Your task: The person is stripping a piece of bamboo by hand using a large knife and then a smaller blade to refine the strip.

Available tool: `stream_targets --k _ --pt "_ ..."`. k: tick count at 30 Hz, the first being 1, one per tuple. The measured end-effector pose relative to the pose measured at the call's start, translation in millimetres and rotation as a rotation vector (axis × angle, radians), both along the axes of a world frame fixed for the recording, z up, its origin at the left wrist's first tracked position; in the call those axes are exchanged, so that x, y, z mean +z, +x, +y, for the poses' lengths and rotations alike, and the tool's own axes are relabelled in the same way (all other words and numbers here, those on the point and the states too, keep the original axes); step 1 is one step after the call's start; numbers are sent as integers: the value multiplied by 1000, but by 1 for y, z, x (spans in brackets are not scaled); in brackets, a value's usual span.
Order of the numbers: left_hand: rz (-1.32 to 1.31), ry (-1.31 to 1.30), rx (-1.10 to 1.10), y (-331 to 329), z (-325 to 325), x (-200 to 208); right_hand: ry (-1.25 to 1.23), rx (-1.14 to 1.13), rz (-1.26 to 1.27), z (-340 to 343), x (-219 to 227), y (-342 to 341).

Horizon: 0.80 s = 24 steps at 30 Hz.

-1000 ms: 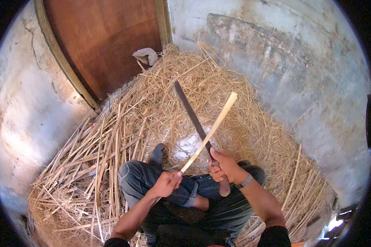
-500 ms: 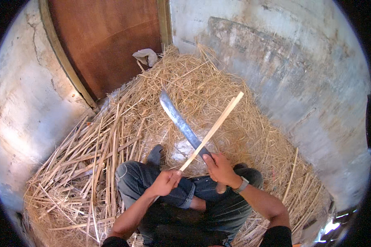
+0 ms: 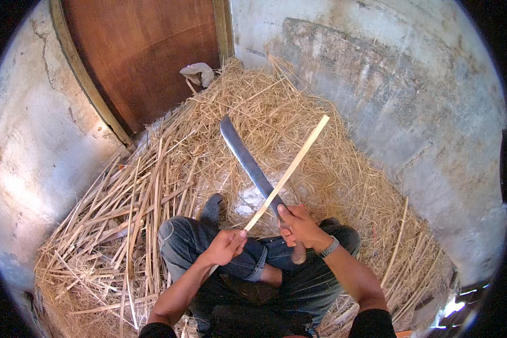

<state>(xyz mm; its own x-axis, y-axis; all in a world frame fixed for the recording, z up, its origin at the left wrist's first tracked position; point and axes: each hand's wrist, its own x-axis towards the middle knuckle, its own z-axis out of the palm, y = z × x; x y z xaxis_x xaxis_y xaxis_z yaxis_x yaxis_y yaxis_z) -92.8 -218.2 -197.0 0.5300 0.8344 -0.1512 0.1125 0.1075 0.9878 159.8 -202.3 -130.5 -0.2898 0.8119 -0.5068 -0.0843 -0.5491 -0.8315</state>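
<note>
Head view: my L hand (image 3: 228, 247) is clamping the lower part of a pale strip (image 3: 287, 172), fingers & thumb together on it, over my jeans (image 3: 191, 239). My R hand (image 3: 304, 225), w/ the watch (image 3: 330, 246) on its wrist, is wrapping round the handle of a big knife (image 3: 249, 164), the butt poking out below.

The strip's long axis is running up & rightward from my L hand, its free end pointing twd the right-hand edge of the straw heap (image 3: 276, 107). The blade's running the other way, up & leftward from my R hand, its tip pointing twd the heap's far corner by the door (image 3: 141, 50). So the two are making an X in front of me, strip passing over the blade's lower end. That crossing's sitting nearer my R hand than my L, just beyond the R thumb; can't tell if the edge is actually touching the strip.

Strip & blade are both being held above the heap's middle, nr a whitish patch (image 3: 250, 201). Loose strips (image 3: 146, 203) are lying along the heap's left edge, well apart from my R hand.
</note>
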Motion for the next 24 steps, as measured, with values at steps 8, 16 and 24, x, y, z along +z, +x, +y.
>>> stream_targets --k 8,16,24 --pt "-121 -170 -53 -7 4 9 -89 232 426 -6 10 -5" --pt "103 255 302 -18 13 10 502 -350 34 2 54 17" --pt "597 645 491 -2 9 27 694 -536 -258 5 74 37"
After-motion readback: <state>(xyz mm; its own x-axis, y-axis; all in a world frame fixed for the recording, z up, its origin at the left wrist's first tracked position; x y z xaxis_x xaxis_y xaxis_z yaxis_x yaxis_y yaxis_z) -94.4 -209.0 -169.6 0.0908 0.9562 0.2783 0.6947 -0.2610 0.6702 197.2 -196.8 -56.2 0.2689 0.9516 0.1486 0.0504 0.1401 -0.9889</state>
